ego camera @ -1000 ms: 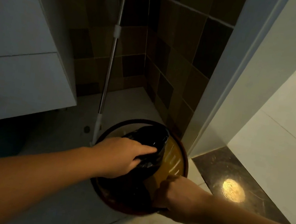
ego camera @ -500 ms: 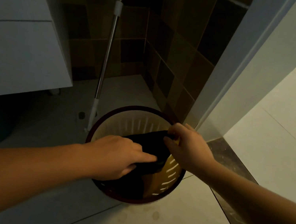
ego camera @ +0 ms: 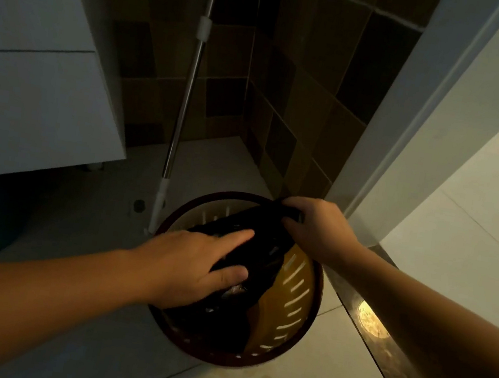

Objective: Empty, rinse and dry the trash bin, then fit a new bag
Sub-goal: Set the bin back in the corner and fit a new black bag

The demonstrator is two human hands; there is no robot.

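Observation:
A round trash bin (ego camera: 297, 296) with slotted cream walls and a dark red rim stands on the floor below me. Inside it lies a black plastic bag (ego camera: 264, 255). My left hand (ego camera: 198, 265) reaches into the bin and grips the bag's middle between thumb and fingers. My right hand (ego camera: 316, 228) holds the bag's upper edge at the far rim of the bin, fingers curled around it. The bag's lower part is hidden in shadow inside the bin.
A mop handle (ego camera: 187, 95) leans in the tiled corner just behind the bin. A white cabinet (ego camera: 29, 91) stands at the left. A white door frame (ego camera: 414, 116) rises at the right, with a dark threshold strip (ego camera: 380, 344) and bright floor tiles beyond.
My right hand moved from the near rim up to the bag's top edge at the far rim and closed on it. My left hand shifted its grip on the bag.

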